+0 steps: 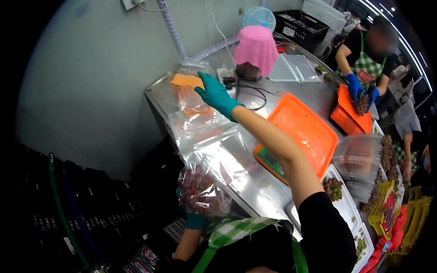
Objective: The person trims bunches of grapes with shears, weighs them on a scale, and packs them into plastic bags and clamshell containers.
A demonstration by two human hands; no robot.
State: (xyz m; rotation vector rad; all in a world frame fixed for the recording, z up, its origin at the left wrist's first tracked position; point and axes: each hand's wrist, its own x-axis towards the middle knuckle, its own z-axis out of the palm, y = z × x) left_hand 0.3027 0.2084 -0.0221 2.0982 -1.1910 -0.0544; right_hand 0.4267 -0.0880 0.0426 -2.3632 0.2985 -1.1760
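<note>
My left hand (195, 221), in a teal glove, is low at the table's near edge, gripping a clear plastic bag of red grapes (200, 193); the bag hides most of its fingers. My right hand (217, 94), also gloved in teal, reaches across to the far left corner. Its fingers are apart, at the edge of a flat orange piece (185, 81) that lies on clear plastic packaging (180, 98). I cannot tell whether they touch it. Clear plastic bags (193, 132) lie on the metal table between my hands.
An orange tray (302, 132) sits on a scale (269, 164) under my right forearm. Beyond are a pink cloth (256, 48), a fan (259, 18) and cables. Across the table, a person in blue gloves (355, 86) holds grapes over an orange basket (348, 113). Black crates (91, 209) stand lower left.
</note>
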